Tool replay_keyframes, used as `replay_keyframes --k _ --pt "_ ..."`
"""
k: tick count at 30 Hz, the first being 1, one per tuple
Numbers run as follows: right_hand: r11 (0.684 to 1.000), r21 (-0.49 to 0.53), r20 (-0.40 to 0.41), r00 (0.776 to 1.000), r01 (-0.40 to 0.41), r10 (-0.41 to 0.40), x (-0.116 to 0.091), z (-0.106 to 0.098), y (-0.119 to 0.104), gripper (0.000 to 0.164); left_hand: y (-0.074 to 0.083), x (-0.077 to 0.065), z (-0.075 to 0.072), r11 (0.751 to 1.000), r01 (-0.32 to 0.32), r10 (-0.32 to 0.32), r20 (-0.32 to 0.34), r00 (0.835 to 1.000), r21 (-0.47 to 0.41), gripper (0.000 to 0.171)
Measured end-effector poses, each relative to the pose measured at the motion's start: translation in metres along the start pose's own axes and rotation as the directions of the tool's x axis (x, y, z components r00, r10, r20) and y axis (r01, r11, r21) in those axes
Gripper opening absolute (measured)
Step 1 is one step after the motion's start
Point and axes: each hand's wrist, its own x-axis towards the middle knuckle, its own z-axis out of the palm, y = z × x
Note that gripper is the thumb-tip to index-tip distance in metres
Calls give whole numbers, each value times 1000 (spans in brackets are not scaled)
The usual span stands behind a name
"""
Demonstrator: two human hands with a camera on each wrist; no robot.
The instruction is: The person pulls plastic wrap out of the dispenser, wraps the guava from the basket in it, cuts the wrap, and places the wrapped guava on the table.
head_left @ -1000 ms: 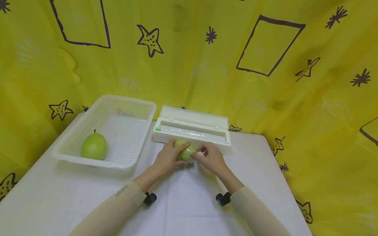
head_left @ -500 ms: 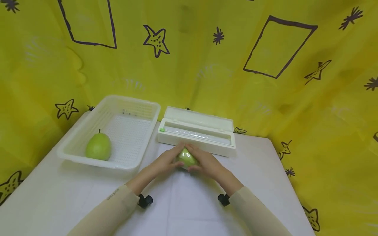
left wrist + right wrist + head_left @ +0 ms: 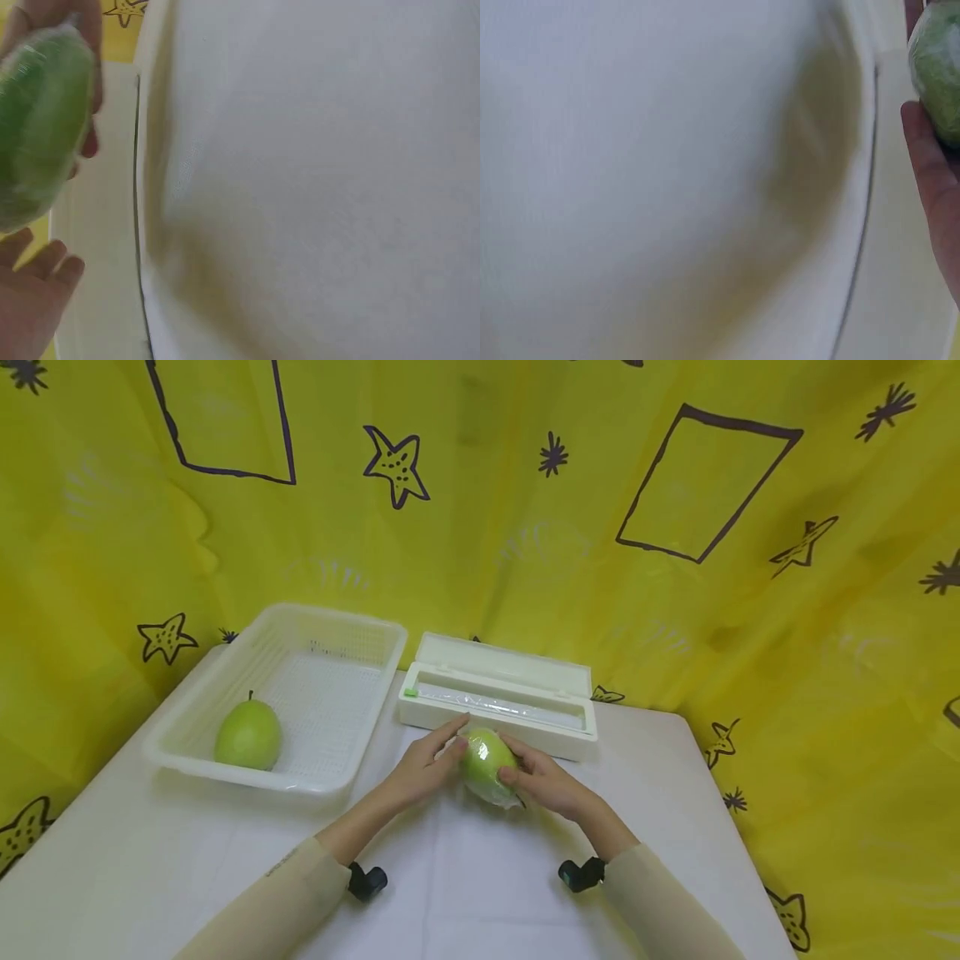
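Note:
A green pear [image 3: 487,767] covered in clear plastic wrap is held above the table, tilted with its stem toward the lower right. My right hand [image 3: 551,787] grips it, thumb on the near side and fingers behind. My left hand [image 3: 425,768] is at the pear's left side with relaxed fingers; in the left wrist view a small gap separates these fingers [image 3: 46,262] from the wrapped pear [image 3: 43,124]. Just behind is a white cling film dispenser [image 3: 498,722] with its lid raised, a film roll [image 3: 498,705] inside and a green slider [image 3: 410,692] at the left end.
To the left stands a white plastic basket [image 3: 390,693] with another green pear [image 3: 248,735] in its near left corner. A white cloth covers the table [image 3: 480,893]. A yellow patterned curtain [image 3: 480,568] hangs behind and along the sides.
Both hands were pressing around the pear by the dispenser. Now the pear is raised and turned, stem toward the lower right, in my right hand, and my left hand has loosened from it.

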Motion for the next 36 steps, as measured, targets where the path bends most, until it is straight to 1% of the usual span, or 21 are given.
replay_keyframes --k 2,4,5,8,11,14,15,17,19,20,21,23,24,25,26,27,28,30,32,34,36 --pt "991 116 61 995 67 -74 -3 0 -1 66 6 1 2 997 -75 75 -19 997 -17 47" --pt "978 166 96 985 127 -145 -4 2 -4 62 13 4 5 989 -145 144 -42 989 -35 41" --pt "972 185 106 980 146 -167 -4 3 -5 61 15 5 6 985 -168 166 -57 984 -44 39" --pt "967 203 80 982 151 -170 -5 4 -8 61 20 5 9 974 -223 218 -99 971 -38 34" --pt "965 222 57 987 136 -152 -6 2 -11 66 22 2 8 958 -285 285 -74 956 6 34" --pt "959 246 49 986 140 -156 -6 -1 -16 73 26 0 3 941 -338 339 -49 939 35 42" --pt "954 264 40 987 141 -157 -5 -2 -18 78 29 0 1 940 -341 342 -44 939 32 45" --pt "943 301 11 988 141 -151 -4 -2 -23 87 34 0 -1 939 -344 344 -50 938 13 44" --pt "939 315 -51 990 138 -129 -4 1 -29 86 37 1 -1 943 -334 332 -88 939 -1 37" --pt "947 288 -103 988 139 -114 -3 4 -32 83 37 2 0 950 -312 309 -122 943 -6 33" --pt "959 242 -156 982 145 -109 -3 8 -35 79 38 2 1 962 -274 267 -170 949 -19 30" --pt "987 64 -257 958 146 -125 -3 18 -42 68 39 2 4 981 -182 156 -280 947 -71 29" --pt "989 -55 -301 942 138 -148 -2 23 -45 64 39 2 5 985 -127 84 -325 942 -114 33" --pt "975 -187 -343 923 118 -177 -2 28 -48 62 40 1 6 985 -70 9 -357 934 -160 37" --pt "949 -301 -373 904 96 -209 -2 33 -51 61 40 1 8 977 -16 -66 -374 925 -212 43" --pt "918 -388 -389 889 79 -241 -2 37 -52 62 40 1 9 967 23 -123 -382 916 -254 48" --pt "890 -452 -403 876 60 -264 -1 40 -54 62 41 1 10 956 59 -170 -380 909 -288 51" --pt "860 -510 -429 856 35 -289 -1 45 -55 62 40 0 12 936 119 -241 -354 904 -332 54" --pt "853 -521 -445 845 24 -296 -1 47 -55 60 39 -2 13 921 161 -285 -333 899 -355 52" --pt "837 -547 -432 850 19 -302 -1 48 -56 60 37 -3 13 909 190 -318 -322 892 -371 50" --pt "794 -608 -402 858 11 -320 -1 49 -55 62 35 -2 13 904 193 -328 -328 886 -382 48"
